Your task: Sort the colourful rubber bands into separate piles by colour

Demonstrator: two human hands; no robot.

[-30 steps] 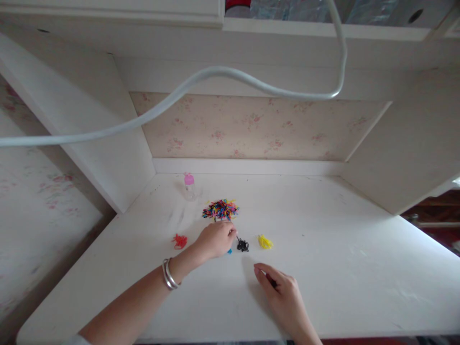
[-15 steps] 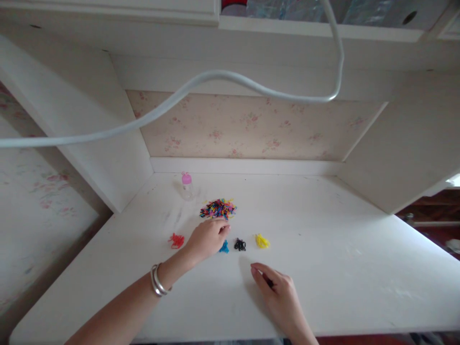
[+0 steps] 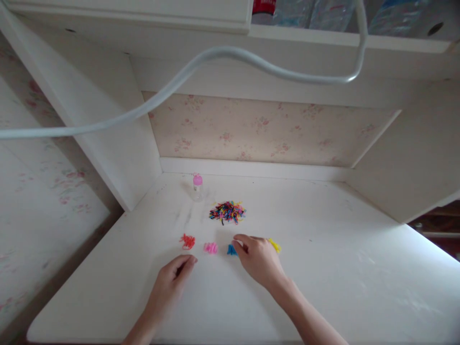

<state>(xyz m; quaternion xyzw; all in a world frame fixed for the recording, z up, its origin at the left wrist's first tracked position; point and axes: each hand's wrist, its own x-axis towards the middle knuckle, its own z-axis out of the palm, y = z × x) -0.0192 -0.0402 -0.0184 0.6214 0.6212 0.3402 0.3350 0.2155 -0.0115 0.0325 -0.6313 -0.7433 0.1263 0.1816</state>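
A mixed heap of small coloured rubber bands [image 3: 228, 212] lies on the white desk. In front of it are sorted little piles: red bands [image 3: 188, 241], pink bands [image 3: 211, 247], blue bands [image 3: 231, 249] and yellow bands [image 3: 275, 245]. My right hand [image 3: 259, 261] reaches over the row, thumb and fingertips pinched just above the blue pile, partly covering blue and yellow. My left hand [image 3: 175, 278] is closed in front of the red pile, thumb against forefinger. Whatever either pinch may hold is too small to see.
A clear bottle with a pink cap [image 3: 198, 188] stands behind the heap to the left. A white cable [image 3: 223, 53] hangs across the upper view. Side panels and an overhead shelf [image 3: 345, 38] with plastic bottles enclose the desk [image 3: 341, 278].
My left hand has drawn back from the heap, uncovering the pink pile. My right hand has moved forward over the row, hiding the black pile. The view has shifted slightly.
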